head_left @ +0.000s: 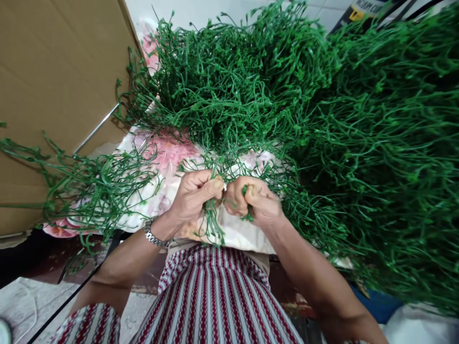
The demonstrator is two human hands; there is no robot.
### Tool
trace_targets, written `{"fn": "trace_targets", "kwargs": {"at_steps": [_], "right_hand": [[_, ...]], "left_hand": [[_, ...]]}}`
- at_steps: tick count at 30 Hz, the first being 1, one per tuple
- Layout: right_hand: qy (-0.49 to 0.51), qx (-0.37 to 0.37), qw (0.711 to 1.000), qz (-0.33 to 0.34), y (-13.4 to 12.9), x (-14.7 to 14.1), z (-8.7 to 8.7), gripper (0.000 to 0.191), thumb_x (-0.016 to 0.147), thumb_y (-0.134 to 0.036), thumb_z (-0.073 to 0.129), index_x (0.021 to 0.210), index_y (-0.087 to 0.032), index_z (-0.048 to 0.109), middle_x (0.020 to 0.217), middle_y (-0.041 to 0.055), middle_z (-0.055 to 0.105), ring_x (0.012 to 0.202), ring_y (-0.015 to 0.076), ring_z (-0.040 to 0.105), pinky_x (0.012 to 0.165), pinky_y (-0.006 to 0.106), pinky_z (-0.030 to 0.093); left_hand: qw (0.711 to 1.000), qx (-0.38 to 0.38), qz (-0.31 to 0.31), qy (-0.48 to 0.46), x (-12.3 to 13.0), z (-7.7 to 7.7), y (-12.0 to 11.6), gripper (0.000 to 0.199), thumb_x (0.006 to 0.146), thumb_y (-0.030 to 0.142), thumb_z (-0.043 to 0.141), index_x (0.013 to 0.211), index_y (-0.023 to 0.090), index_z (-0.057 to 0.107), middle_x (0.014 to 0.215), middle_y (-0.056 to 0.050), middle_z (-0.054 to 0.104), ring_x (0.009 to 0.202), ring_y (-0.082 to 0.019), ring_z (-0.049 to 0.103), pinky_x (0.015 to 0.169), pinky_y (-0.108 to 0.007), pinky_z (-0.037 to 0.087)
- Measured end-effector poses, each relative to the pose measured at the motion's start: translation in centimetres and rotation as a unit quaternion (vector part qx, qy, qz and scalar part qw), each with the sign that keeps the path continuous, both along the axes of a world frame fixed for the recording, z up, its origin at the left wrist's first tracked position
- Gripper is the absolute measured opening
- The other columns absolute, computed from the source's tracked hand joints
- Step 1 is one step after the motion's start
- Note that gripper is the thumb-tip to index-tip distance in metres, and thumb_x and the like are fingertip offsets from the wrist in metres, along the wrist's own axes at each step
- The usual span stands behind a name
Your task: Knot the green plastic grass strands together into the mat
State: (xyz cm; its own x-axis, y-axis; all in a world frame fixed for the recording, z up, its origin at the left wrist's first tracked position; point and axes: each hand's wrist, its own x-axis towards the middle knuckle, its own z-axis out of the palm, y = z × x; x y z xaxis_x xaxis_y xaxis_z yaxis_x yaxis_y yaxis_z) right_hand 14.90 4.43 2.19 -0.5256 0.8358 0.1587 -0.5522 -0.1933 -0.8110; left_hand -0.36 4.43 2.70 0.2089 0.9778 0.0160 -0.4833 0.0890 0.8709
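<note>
Close together above my lap are both hands, over a table covered with a floral cloth. My left hand, below a metal wristwatch, is closed round a small bunch of green stems whose ends hang down. Beside it, my right hand is a fist with short green stems poking out between thumb and fingers. A large heap of thin green stems with small buds lies beyond the hands and spreads far to the right. A smaller loose pile lies to the left.
A large brown cardboard sheet stands at the left, with a thin metal rod against it. At the top right a dark container shows behind the heap. Something blue and a whitish bag are low on the right.
</note>
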Motion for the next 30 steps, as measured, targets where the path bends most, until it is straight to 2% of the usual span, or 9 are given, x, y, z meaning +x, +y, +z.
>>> {"fn": "trace_targets", "kwargs": {"at_steps": [4, 8, 12, 18, 21, 23, 25, 28, 30], "right_hand": [[-0.145, 0.086, 0.979, -0.112, 0.8, 1.3, 0.5, 0.023, 0.082, -0.036, 0.054, 0.075, -0.015, 0.059, 0.059, -0.0006, 0.053, 0.054, 0.0090, 0.050, 0.052, 0.023, 0.040], [-0.290, 0.105, 0.943, -0.124, 0.9, 1.9, 0.8, 0.022, 0.085, -0.034, 0.051, 0.090, -0.016, 0.061, 0.056, -0.0032, 0.049, 0.045, 0.0059, 0.042, 0.044, 0.020, 0.033], [-0.311, 0.107, 0.939, -0.103, 0.4, 1.7, 1.0, 0.023, 0.085, -0.036, 0.051, 0.091, -0.017, 0.061, 0.049, -0.0062, 0.035, 0.040, 0.0053, 0.029, 0.039, 0.020, 0.024], [-0.322, 0.107, 0.930, -0.141, 0.0, 1.1, 1.4, 0.025, 0.084, -0.039, 0.050, 0.083, -0.017, 0.060, 0.049, -0.0050, 0.034, 0.045, 0.0074, 0.032, 0.040, 0.020, 0.023], [-0.335, 0.108, 0.924, -0.148, 0.1, 0.8, 1.1, 0.026, 0.084, -0.041, 0.050, 0.079, -0.016, 0.058, 0.052, -0.0045, 0.036, 0.046, 0.0068, 0.033, 0.041, 0.020, 0.025], [-0.347, 0.109, 0.918, -0.159, 0.3, 0.9, 1.1, 0.025, 0.083, -0.040, 0.051, 0.077, -0.016, 0.057, 0.054, -0.0039, 0.039, 0.047, 0.0062, 0.034, 0.041, 0.020, 0.025], [-0.340, 0.105, 0.909, -0.217, 0.4, 1.5, 1.4, 0.022, 0.082, -0.039, 0.053, 0.074, -0.018, 0.055, 0.055, -0.0040, 0.039, 0.046, 0.0059, 0.033, 0.041, 0.020, 0.025], [-0.286, 0.105, 0.878, -0.369, 0.1, 2.5, 2.5, 0.016, 0.082, -0.036, 0.054, 0.076, -0.021, 0.052, 0.055, -0.0048, 0.037, 0.043, 0.0060, 0.031, 0.039, 0.021, 0.025], [-0.314, 0.140, 0.862, -0.373, -0.5, 2.7, 3.1, 0.012, 0.080, -0.034, 0.057, 0.079, -0.022, 0.055, 0.058, -0.0039, 0.043, 0.045, 0.0067, 0.035, 0.041, 0.021, 0.028]], "left_hand": [[0.999, 0.003, 0.003, 0.032, -0.3, 0.0, 0.3, 0.030, 0.078, 0.037, 0.057, 0.059, 0.014, 0.056, 0.056, 0.000, 0.051, 0.052, -0.008, 0.046, 0.048, -0.021, 0.035], [0.999, 0.000, -0.014, 0.046, 0.0, -0.2, 0.5, 0.022, 0.077, 0.031, 0.060, 0.063, 0.015, 0.056, 0.055, 0.002, 0.047, 0.049, -0.006, 0.043, 0.045, -0.019, 0.032], [0.995, 0.042, -0.010, 0.090, 0.1, 0.0, 0.5, 0.020, 0.078, 0.032, 0.058, 0.067, 0.015, 0.059, 0.061, 0.001, 0.050, 0.050, -0.007, 0.045, 0.045, -0.020, 0.033], [0.977, 0.088, -0.030, 0.194, -1.0, 1.0, -1.4, 0.019, 0.075, 0.033, 0.060, 0.085, 0.017, 0.057, 0.075, -0.002, 0.053, 0.067, -0.012, 0.050, 0.059, -0.022, 0.039], [0.944, 0.150, -0.023, 0.294, -1.0, 0.9, -2.3, 0.010, 0.074, 0.023, 0.061, 0.079, 0.016, 0.056, 0.074, -0.001, 0.052, 0.071, -0.012, 0.048, 0.064, -0.023, 0.038], [0.939, 0.143, -0.004, 0.314, -0.9, 0.6, -2.6, 0.008, 0.076, 0.018, 0.058, 0.071, 0.016, 0.053, 0.068, 0.001, 0.050, 0.064, -0.010, 0.045, 0.060, -0.021, 0.035], [0.947, 0.112, 0.023, 0.301, -0.8, 0.3, -2.5, 0.010, 0.077, 0.017, 0.056, 0.069, 0.016, 0.050, 0.064, 0.002, 0.046, 0.060, -0.008, 0.041, 0.056, -0.020, 0.033], [0.958, 0.081, 0.039, 0.274, -0.8, 0.0, -2.3, 0.012, 0.077, 0.020, 0.057, 0.070, 0.016, 0.049, 0.064, 0.003, 0.043, 0.058, -0.008, 0.040, 0.054, -0.020, 0.032], [0.966, 0.068, 0.040, 0.248, -0.7, -0.1, -2.2, 0.014, 0.076, 0.023, 0.059, 0.070, 0.016, 0.049, 0.063, 0.003, 0.043, 0.056, -0.008, 0.040, 0.052, -0.020, 0.031]]}}
